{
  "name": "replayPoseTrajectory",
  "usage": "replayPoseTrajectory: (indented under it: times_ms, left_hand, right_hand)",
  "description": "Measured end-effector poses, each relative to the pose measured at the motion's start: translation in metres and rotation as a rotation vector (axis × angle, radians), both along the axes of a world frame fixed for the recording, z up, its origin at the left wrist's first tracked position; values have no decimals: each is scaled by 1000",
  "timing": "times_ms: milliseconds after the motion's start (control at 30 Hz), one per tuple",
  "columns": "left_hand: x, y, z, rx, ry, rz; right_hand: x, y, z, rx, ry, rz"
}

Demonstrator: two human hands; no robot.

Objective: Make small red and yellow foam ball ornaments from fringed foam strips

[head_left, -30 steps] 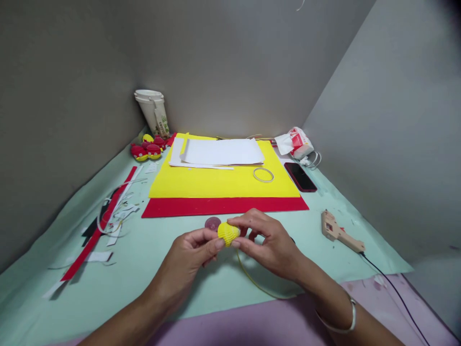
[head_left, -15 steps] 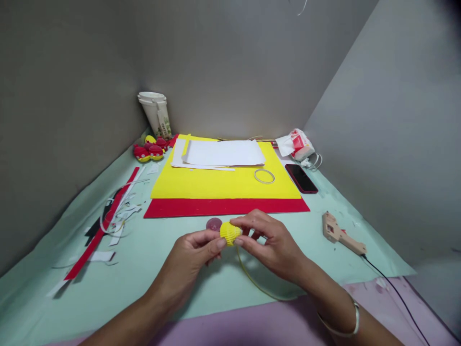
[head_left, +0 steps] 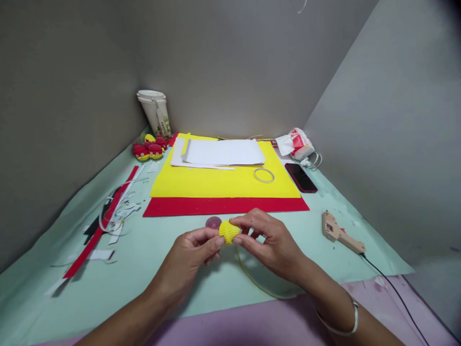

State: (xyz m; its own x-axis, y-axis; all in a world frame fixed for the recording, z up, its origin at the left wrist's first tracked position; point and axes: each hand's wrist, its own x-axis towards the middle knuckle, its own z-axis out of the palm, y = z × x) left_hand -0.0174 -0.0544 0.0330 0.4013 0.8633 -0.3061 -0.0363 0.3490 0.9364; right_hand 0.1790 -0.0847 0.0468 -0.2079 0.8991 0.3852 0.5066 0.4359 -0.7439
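Both hands meet over the pale green table cover, pinching a small yellow ribbed dome of coiled paper strip. My left hand grips it from the left with thumb and forefinger. My right hand holds its right side with curled fingers. A thin yellow strip trails from the dome down toward me. A small dark red coiled disc lies on the cover just behind the dome.
A yellow sheet on a red sheet lies ahead, bearing white papers and a tape ring. Phone and glue gun sit right. Paper scraps, red-yellow figures, stacked cups left.
Both hands with the yellow dome have shifted slightly away from me and up; the fingers have turned the dome a little.
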Motion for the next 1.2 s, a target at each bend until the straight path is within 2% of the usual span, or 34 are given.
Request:
replayPoseTrajectory:
  times_ms: [200,467,967,1200]
  left_hand:
    - [-1,-1,4,17,13,-30]
    - [-2,0,-2,49,53,-60]
    - [-3,0,-5,21,55,-60]
    - [-2,0,-1,18,61,-64]
  right_hand:
    - [-2,-1,2,21,1,8]
    - [-3,-2,-1,75,-35,15]
    - [-3,-4,0,70,-55,5]
    - [-3,-4,1,86,-67,11]
